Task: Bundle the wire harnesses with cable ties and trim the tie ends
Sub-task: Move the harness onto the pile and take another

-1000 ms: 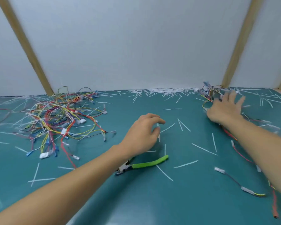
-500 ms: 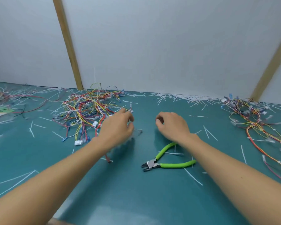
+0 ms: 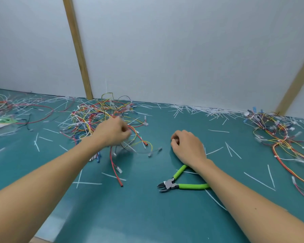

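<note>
A tangle of loose coloured wire harnesses lies on the green mat at the back left. My left hand grips a few wires at the pile's near edge; a red wire and blurred connectors trail from it toward me. To its right, my right hand rests on the mat with its fingers curled; I see nothing in it. The green-handled cutters lie open on the mat, partly under my right wrist. Harnesses with white ties on them are heaped at the far right.
Cut white tie ends litter the mat and pile up along the white back wall. More wires and a flat bag with a green label lie at the far left. Wooden posts stand against the wall.
My right hand has left the right-hand heap and come to the middle. My left hand has reached into the loose pile and taken hold of wires, which now trail from it.
</note>
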